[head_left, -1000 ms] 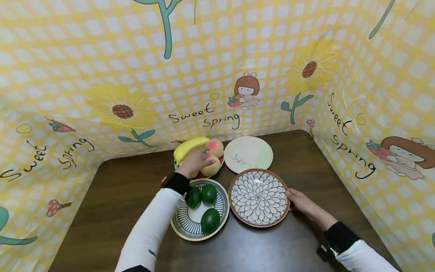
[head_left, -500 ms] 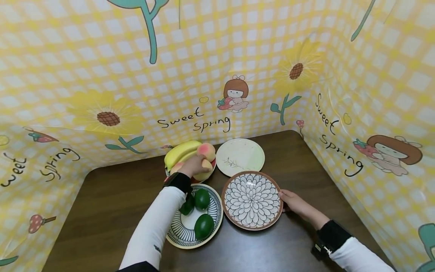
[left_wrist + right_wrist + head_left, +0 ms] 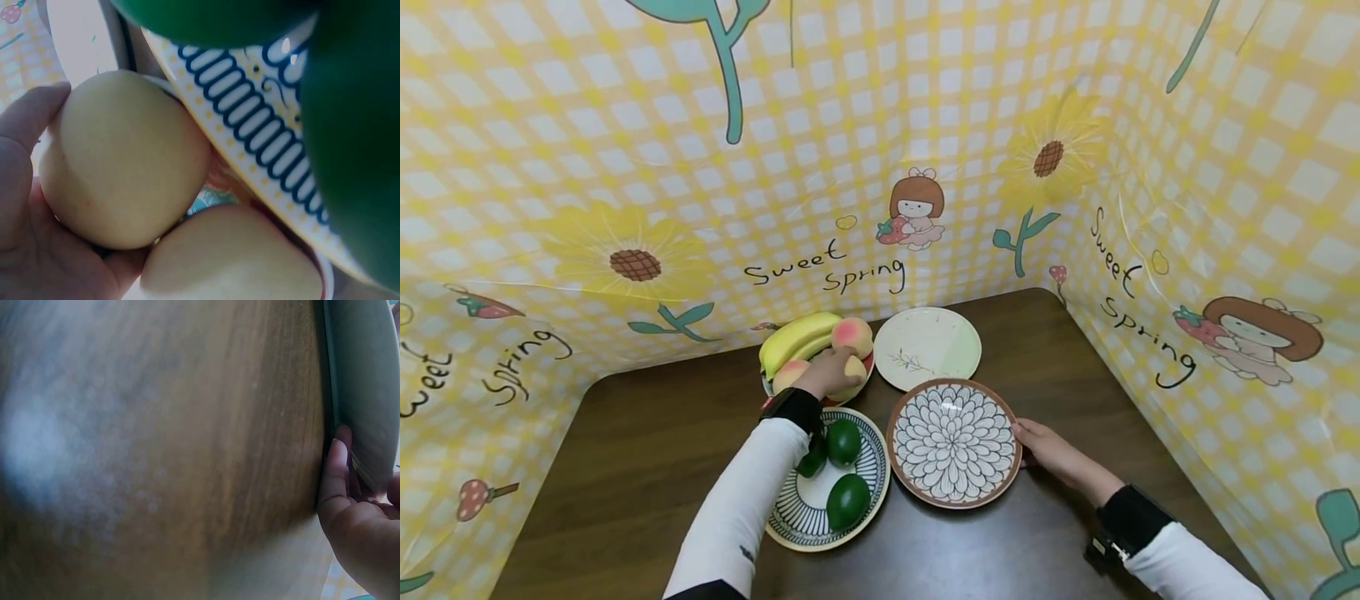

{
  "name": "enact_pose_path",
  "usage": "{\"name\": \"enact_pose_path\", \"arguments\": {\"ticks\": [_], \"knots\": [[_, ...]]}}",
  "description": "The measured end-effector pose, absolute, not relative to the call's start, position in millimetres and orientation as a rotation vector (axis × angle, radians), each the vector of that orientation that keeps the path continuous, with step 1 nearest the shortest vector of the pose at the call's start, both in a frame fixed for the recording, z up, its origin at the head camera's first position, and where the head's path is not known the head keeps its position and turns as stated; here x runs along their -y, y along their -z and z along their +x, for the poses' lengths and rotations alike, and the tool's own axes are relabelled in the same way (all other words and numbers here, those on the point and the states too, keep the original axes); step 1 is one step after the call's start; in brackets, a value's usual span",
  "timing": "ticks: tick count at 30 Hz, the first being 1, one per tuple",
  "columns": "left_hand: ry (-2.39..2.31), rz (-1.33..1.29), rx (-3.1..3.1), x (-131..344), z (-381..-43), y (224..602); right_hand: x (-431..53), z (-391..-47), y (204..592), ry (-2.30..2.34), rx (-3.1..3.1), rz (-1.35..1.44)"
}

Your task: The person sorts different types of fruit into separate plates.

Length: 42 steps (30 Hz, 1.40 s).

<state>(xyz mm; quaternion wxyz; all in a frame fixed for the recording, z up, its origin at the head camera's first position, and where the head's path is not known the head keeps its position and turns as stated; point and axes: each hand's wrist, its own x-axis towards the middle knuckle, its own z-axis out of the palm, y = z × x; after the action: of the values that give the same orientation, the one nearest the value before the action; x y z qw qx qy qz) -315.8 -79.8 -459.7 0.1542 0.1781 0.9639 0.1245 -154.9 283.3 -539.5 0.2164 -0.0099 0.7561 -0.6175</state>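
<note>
The person's left hand (image 3: 827,372) is at the fruit plate (image 3: 869,368), on the far side of the table (image 3: 625,467). Its thumb and fingers curve round a pale peach (image 3: 125,156) and grip it; the left wrist view shows the thumb against one side and fingers against another. That peach sits over the right part of the fruit plate, close against a second peach (image 3: 231,256). A pink-topped peach (image 3: 852,335) lies just beyond the hand, and bananas (image 3: 797,342) stretch along the plate's far left side.

The right hand (image 3: 1056,452) holds the right edge of a brown-rimmed plate (image 3: 957,442) with a petal pattern, thumb at the rim and fingers curled underneath (the right wrist view shows them between the plate and the tabletop). Whether the plate's far side rests on anything cannot be told. It overlaps the near edge of a pale plate (image 3: 927,346) in the head view.

To its left, just beside it, stands a blue-and-white plate (image 3: 805,521) carrying green fruits (image 3: 848,502), partly hidden behind the left wristband (image 3: 800,408). A yellow checked cloth (image 3: 820,125) with printed flowers hangs behind the table.
</note>
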Motion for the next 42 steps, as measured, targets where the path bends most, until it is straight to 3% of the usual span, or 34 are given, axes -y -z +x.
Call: {"name": "enact_pose_path", "arguments": {"ticks": [22, 32, 42], "knots": [[-0.394, 0.533, -2.820, 61, -301, 442, -284, -155, 541, 1.722, -2.096, -0.048], [-0.525, 0.725, -2.814, 17, -283, 422, -287, -159, 540, 1.686, -2.108, -0.041], [-0.620, 0.793, -2.757, -38, -262, 435, -285, -159, 542, 1.722, -2.103, -0.055]]}}
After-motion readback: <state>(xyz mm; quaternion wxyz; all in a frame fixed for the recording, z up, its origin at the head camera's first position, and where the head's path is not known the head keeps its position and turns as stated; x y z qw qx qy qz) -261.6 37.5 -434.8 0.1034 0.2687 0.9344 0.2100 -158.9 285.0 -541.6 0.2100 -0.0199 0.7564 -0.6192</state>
